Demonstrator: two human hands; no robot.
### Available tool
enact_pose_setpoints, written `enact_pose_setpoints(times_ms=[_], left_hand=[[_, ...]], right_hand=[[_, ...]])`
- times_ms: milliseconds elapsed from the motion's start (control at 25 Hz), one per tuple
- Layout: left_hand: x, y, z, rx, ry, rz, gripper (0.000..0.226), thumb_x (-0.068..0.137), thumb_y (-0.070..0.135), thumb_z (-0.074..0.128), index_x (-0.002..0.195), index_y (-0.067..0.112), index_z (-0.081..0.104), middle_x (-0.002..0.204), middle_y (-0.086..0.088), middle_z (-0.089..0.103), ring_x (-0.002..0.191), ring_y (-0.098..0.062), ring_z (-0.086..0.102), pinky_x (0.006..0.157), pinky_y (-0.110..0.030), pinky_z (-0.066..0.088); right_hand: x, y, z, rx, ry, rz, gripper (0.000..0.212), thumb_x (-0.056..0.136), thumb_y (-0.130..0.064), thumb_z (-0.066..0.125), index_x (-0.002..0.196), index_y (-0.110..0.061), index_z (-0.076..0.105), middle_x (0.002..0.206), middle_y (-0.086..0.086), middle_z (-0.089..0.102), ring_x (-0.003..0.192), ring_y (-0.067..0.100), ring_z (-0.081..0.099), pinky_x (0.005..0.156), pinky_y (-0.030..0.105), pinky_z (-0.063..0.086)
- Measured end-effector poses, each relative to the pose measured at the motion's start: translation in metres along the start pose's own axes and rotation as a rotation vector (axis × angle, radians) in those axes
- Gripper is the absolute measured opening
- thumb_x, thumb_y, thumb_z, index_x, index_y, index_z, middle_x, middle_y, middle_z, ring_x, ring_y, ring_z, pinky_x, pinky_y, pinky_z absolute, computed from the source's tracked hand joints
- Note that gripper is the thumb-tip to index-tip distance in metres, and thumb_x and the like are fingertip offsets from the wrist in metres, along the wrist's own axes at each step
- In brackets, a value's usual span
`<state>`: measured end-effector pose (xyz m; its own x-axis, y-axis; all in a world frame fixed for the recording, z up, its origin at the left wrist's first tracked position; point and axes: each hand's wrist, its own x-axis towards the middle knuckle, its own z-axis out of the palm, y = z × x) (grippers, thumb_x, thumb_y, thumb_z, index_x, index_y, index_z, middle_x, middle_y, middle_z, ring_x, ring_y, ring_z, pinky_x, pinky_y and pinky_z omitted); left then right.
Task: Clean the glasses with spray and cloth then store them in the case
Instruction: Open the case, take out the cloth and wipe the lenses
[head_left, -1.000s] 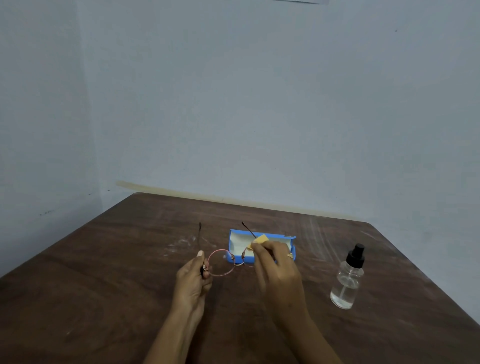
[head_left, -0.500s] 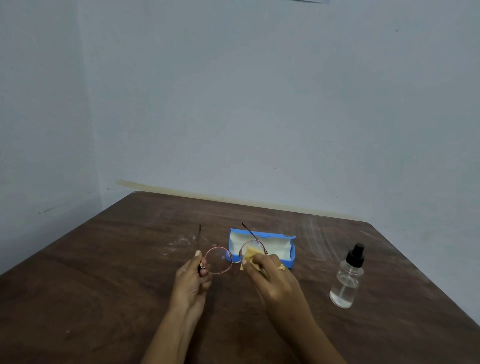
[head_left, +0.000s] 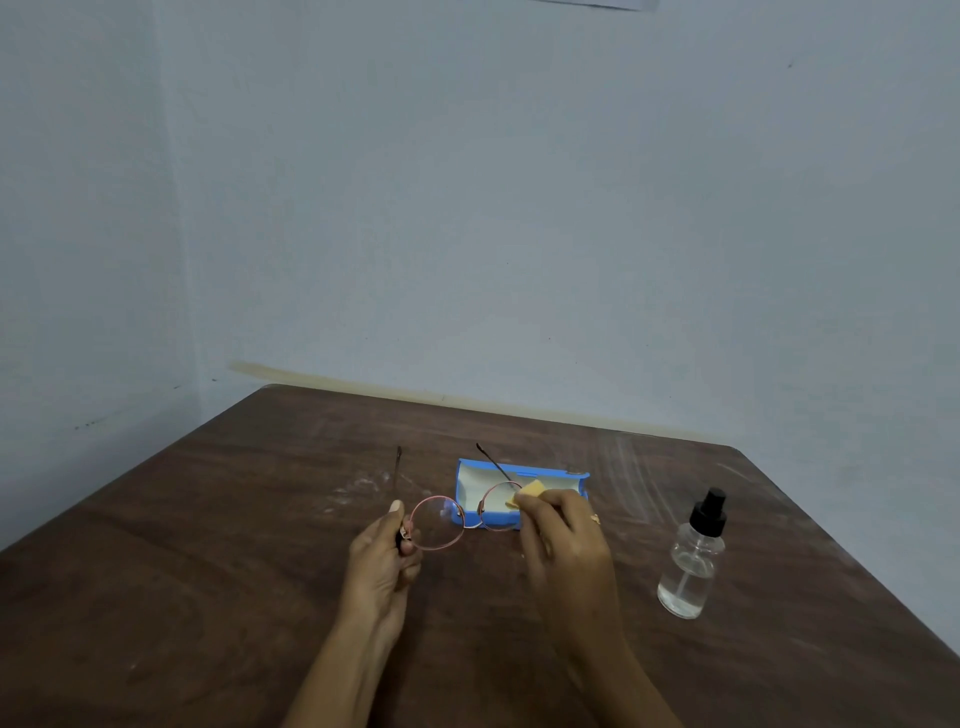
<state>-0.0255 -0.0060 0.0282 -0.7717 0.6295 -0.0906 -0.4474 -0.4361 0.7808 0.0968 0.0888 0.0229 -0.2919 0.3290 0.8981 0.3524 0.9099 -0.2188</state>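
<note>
2 bare hands work near the middle of my view, forearms reaching in from the bottom edge over the brown table (head_left: 208, 545). The left hand (head_left: 382, 561) stands thumb-up and grips the glasses (head_left: 436, 522) at the hinge on its side, with the thumb straight along the top and the other fingers curled beneath. The round, pink-rimmed frame is held level, with both temples open and pointing away from me toward the wall.

The right hand (head_left: 563, 545) is turned back-up with its fingers bent forward. It pinches a small yellow cloth (head_left: 530, 491) against the lens on its side, and the knuckles cover the outer part of that rim. I see a ring (head_left: 595, 518) on 1 finger.

The blue case (head_left: 545, 474) lies open on the table just behind the glasses, its white lining showing, and from here the right-side lens overlaps it. I cannot tell whether the frame touches it. The clear spray bottle (head_left: 691, 564) with its black nozzle stands upright, well apart to the right of both hands.
</note>
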Motion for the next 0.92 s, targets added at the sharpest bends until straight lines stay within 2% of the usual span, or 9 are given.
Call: enact_pose_setpoints(times_ms=[160,280,400,600,800,920], left_hand=[[0.0,0.0,0.0,0.027,-0.004,0.011,0.037,0.095,0.015,0.04,0.058,0.01,0.04,0.03,0.007,0.035,0.024,0.0,0.023,0.025,-0.009,0.015],[0.0,-0.002,-0.001,0.049,-0.022,0.025,0.038,0.094,0.015,0.04,0.057,0.011,0.04,0.031,0.007,0.036,0.025,0.0,0.024,0.026,-0.009,0.016],[0.001,-0.003,0.0,0.047,-0.033,0.032,0.038,0.095,0.015,0.04,0.057,0.011,0.039,0.031,0.007,0.037,0.025,0.001,0.025,0.026,-0.009,0.017],[0.003,-0.003,-0.001,0.004,-0.037,0.009,0.038,0.095,0.015,0.039,0.057,0.011,0.038,0.031,0.008,0.036,0.024,0.0,0.024,0.026,-0.009,0.017],[0.0,0.001,0.002,-0.039,-0.043,-0.002,0.038,0.095,0.013,0.037,0.057,0.011,0.037,0.029,0.003,0.035,0.022,-0.001,0.024,0.024,-0.008,0.017],[-0.001,0.002,0.002,-0.049,-0.049,-0.009,0.037,0.095,0.013,0.037,0.058,0.01,0.038,0.029,0.004,0.035,0.022,-0.001,0.025,0.024,-0.009,0.016]], right_hand=[[0.007,-0.009,0.004,0.01,0.022,0.007,0.017,0.078,-0.009,0.056,0.089,-0.006,0.069,0.084,0.008,0.067,0.077,0.016,0.065,0.076,0.023,0.048],[0.008,-0.016,0.005,-0.004,-0.001,-0.047,0.018,0.079,-0.008,0.055,0.091,-0.007,0.068,0.084,0.006,0.066,0.077,0.016,0.064,0.068,0.022,0.051],[0.004,-0.019,0.007,-0.002,-0.029,-0.093,0.024,0.081,-0.012,0.048,0.093,-0.008,0.069,0.085,0.005,0.066,0.081,0.013,0.06,0.069,0.021,0.05],[-0.006,-0.018,0.001,-0.032,-0.08,-0.182,0.025,0.081,-0.013,0.048,0.091,-0.008,0.071,0.081,0.004,0.067,0.075,0.013,0.063,0.064,0.02,0.052],[-0.011,-0.011,-0.008,-0.077,-0.115,-0.277,0.025,0.089,-0.014,0.046,0.089,-0.007,0.07,0.08,0.004,0.066,0.07,0.012,0.056,0.058,0.02,0.047],[-0.011,-0.004,-0.012,-0.095,-0.123,-0.289,0.021,0.083,-0.012,0.052,0.089,-0.007,0.071,0.081,0.005,0.067,0.069,0.013,0.059,0.057,0.022,0.051]])
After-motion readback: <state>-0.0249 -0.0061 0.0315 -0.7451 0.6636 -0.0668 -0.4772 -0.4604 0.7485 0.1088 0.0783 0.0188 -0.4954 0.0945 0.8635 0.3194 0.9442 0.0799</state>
